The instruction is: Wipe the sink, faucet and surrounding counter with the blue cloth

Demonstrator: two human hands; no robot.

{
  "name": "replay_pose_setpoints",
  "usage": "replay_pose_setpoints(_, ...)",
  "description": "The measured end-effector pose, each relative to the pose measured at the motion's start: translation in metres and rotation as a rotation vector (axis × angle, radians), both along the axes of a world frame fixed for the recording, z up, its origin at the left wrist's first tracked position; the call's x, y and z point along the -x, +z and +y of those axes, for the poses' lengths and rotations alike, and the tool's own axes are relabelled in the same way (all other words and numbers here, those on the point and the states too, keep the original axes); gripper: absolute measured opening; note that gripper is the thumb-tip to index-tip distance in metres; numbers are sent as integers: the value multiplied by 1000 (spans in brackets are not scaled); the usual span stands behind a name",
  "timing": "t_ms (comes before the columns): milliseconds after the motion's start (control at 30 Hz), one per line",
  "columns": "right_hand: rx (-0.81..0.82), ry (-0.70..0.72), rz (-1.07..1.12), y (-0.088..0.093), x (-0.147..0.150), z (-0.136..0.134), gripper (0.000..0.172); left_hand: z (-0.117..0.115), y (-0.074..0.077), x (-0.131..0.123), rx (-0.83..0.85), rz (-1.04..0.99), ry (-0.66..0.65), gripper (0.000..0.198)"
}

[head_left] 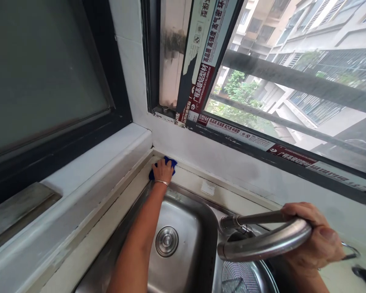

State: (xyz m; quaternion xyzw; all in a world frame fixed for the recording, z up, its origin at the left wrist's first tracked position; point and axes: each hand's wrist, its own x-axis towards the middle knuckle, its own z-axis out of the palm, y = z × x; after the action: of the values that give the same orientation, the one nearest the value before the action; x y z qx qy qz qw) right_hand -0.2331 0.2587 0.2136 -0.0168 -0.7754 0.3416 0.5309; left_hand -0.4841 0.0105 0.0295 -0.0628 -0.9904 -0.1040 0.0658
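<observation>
My left hand (163, 171) presses a blue cloth (171, 162) onto the counter ledge (187, 179) in the corner behind the sink. Its fingers are bent over the cloth, which shows on both sides of them. At the right, my right hand (319, 234) is wrapped round the bend of a metal faucet (268, 244); part of its palm is hidden by the pipe. Below and between my arms lies the stainless steel sink (186, 244), with a round drain strainer (167, 241) in its basin.
A perforated metal colander (239, 270) sits in the second basin under the faucet. A dark-framed window (232, 134) with printed tape runs behind the counter. Another dark frame (118, 110) and a white sill (110, 156) stand at the left. A pale patch (208, 187) marks the ledge.
</observation>
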Motion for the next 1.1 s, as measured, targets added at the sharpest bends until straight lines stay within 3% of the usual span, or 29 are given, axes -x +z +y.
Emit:
replay_pose_setpoints(100, 0, 37, 29, -2, 2, 0, 40, -22, 4, 14, 74, 11, 63, 50)
replay_pose_setpoints(233, 29, 72, 35, -2, 2, 0, 42, -36, 3, 22, 143, 55, 20, 58)
replay_pose_setpoints(433, 43, 103, -20, -1, -2, 2, 41, -37, 10, 35, 121, -63, 90, 45)
replay_pose_setpoints(633, -64, 144, -86, -3, -8, 9, 44, -32, 19, 42, 126, -199, 225, 54)
replay_pose_setpoints(833, -194, 157, -138, -2, -13, 12, 43, -50, 21, 8, 153, -220, 249, 54)
replay_pose_setpoints(1033, -239, 213, -218, 17, -9, 12, 39, -79, 28, -52, 167, -208, 341, 52)
replay_pose_setpoints(1100, -221, 160, -210, 13, -19, 17, 32, -93, 31, -76, 179, -204, 370, 52)
